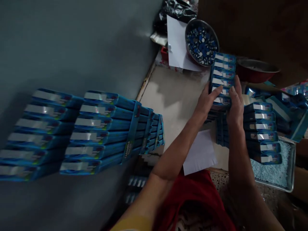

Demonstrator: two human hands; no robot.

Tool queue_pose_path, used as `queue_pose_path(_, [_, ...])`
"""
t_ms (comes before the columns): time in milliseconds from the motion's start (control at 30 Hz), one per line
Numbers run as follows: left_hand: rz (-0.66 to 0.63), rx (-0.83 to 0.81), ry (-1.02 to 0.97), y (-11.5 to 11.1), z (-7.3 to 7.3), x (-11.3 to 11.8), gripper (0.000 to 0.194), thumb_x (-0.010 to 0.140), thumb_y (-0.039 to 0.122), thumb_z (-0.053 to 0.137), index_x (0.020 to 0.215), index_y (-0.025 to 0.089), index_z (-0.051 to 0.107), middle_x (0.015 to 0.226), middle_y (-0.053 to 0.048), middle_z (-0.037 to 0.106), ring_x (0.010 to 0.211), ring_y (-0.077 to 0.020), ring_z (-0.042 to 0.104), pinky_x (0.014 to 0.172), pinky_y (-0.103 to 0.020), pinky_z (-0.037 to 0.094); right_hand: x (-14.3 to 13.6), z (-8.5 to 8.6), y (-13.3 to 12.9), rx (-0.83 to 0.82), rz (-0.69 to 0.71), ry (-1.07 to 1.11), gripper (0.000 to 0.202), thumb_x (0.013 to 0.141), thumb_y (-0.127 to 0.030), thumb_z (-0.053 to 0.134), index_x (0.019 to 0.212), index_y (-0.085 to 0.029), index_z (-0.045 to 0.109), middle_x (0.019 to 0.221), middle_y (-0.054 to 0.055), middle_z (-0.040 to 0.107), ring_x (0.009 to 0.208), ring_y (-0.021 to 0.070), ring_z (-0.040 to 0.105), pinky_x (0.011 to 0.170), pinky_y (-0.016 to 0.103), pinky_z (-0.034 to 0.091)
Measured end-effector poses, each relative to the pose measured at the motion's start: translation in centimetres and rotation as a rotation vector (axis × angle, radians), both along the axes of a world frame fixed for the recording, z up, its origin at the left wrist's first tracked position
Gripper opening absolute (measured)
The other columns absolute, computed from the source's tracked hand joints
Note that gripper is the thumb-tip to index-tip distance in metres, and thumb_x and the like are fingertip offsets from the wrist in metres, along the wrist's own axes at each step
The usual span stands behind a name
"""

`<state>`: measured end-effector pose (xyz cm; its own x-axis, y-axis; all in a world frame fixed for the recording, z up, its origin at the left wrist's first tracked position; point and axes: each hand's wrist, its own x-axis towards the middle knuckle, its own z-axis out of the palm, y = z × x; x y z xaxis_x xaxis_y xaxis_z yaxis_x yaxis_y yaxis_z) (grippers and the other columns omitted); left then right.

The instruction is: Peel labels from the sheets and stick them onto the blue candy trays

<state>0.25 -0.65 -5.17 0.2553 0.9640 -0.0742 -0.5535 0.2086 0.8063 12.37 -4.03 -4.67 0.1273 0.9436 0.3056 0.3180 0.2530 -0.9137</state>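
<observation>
Between my two hands is a stack of small blue boxes (223, 74), their narrow ends facing up at me. My left hand (209, 98) presses its left side, with the thumb across the near box ends. On the opposite side my right hand (235, 102) grips the same stack, its thumb along the edge. Another stack of blue boxes (262, 131) stands just right of my right forearm. The lower part of the held stack is partly hidden by my hands and blurred.
At left stand tall blue box stacks (91, 134) beside a grey surface (72, 48). A metal bowl (186, 37) of blue and silver pieces sits at the back, near a red bowl (257, 75). White paper (199, 152) lies on the table (168, 86). A tray (292, 166) of pale blue pellets is at right.
</observation>
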Motion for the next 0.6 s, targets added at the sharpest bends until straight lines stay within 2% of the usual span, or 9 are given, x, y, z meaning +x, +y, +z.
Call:
queue_pose_path(67, [0.006, -0.019, 0.059, -1.7, 0.7, -1.5, 0.044, 0.095, 0.044, 0.071, 0.132, 0.021, 0.065, 0.136, -0.009, 0.07, 0.13, -0.031, 0.066, 0.112, -0.047, 0.054, -2.3, 1.3, -1.4, 0.014, 0.005, -0.036, 0.059, 0.108, -0.058, 0.042, 0.164, -0.041, 0.035, 0.169, -0.002, 0.041, 0.161, 0.027, 0.034, 0.13, 0.059, 0.032])
queue_pose_path(133, [0.073, -0.017, 0.179, -4.1, 0.5, -4.6, 0.034, 0.096, 0.038, 0.068, 0.125, 0.02, 0.07, 0.135, -0.008, 0.07, 0.133, -0.03, 0.064, 0.114, -0.044, 0.053, -5.5, 2.5, -3.7, -0.008, -0.019, -0.128, 0.057, 0.11, -0.05, 0.043, 0.165, -0.041, 0.032, 0.172, -0.003, 0.035, 0.163, 0.0271, 0.029, 0.132, 0.06, 0.027])
queue_pose_path(200, [0.16, 0.048, 0.398, -6.7, -0.6, -8.3, 0.024, 0.094, 0.035, 0.07, 0.113, 0.021, 0.077, 0.138, -0.008, 0.069, 0.137, -0.0305, 0.06, 0.117, -0.042, 0.051, -8.9, 2.9, -5.6, -0.047, -0.009, -0.204, 0.06, 0.11, -0.046, 0.043, 0.167, -0.042, 0.027, 0.175, -0.002, 0.031, 0.164, 0.0283, 0.025, 0.133, 0.06, 0.026])
queue_pose_path(267, [0.222, 0.116, 0.597, -8.7, -2.3, -11.7, 0.02, 0.089, 0.036, 0.075, 0.102, 0.023, 0.08, 0.137, -0.007, 0.07, 0.137, -0.0323, 0.06, 0.118, -0.044, 0.051, -11.8, 2.2, -6.6, -0.081, 0.037, -0.231, 0.065, 0.11, -0.045, 0.043, 0.17, -0.04, 0.019, 0.175, 0.0, 0.029, 0.164, 0.0301, 0.023, 0.133, 0.059, 0.028])
queue_pose_path(333, [0.287, 0.122, 0.706, -10.1, -4.3, -14.1, 0.02, 0.09, 0.04, 0.074, 0.101, 0.025, 0.081, 0.134, -0.007, 0.071, 0.134, -0.0323, 0.063, 0.117, -0.046, 0.052, -14.1, 0.5, -6.7, -0.104, 0.093, -0.256, 0.067, 0.109, -0.043, 0.043, 0.171, -0.038, 0.015, 0.175, 0.001, 0.03, 0.164, 0.0305, 0.023, 0.133, 0.059, 0.028])
queue_pose_path(433, [0.37, 0.079, 0.772, -10.9, -6.9, -16.3, 0.024, 0.093, 0.043, 0.069, 0.108, 0.027, 0.08, 0.139, -0.006, 0.068, 0.137, -0.0317, 0.061, 0.121, -0.047, 0.048, -16.6, -3.1, -6.1, -0.113, 0.135, -0.265, 0.067, 0.109, -0.039, 0.042, 0.171, -0.036, 0.016, 0.176, 0.003, 0.027, 0.165, 0.0279, 0.022, 0.134, 0.056, 0.029])
queue_pose_path(533, [0.381, -0.022, 0.718, -10.2, -9.6, -17.1, 0.039, 0.094, 0.045, 0.067, 0.127, 0.026, 0.073, 0.146, -0.007, 0.065, 0.141, -0.0314, 0.057, 0.122, -0.047, 0.046, -17.9, -7.7, -5.4, -0.135, 0.16, -0.192, 0.069, 0.109, -0.039, 0.044, 0.171, -0.032, 0.016, 0.176, 0.007, 0.026, 0.164, 0.0261, 0.025, 0.133, 0.052, 0.03])
queue_pose_path(600, [0.364, -0.097, 0.614, -9.2, -12.0, -17.2, 0.056, 0.094, 0.048, 0.064, 0.145, 0.027, 0.06, 0.151, -0.009, 0.062, 0.14, -0.0307, 0.059, 0.118, -0.044, 0.05, -17.9, -11.3, -5.0, -0.178, 0.169, -0.142, 0.068, 0.108, -0.039, 0.045, 0.17, -0.03, 0.017, 0.175, 0.009, 0.029, 0.163, 0.0258, 0.028, 0.132, 0.051, 0.032])
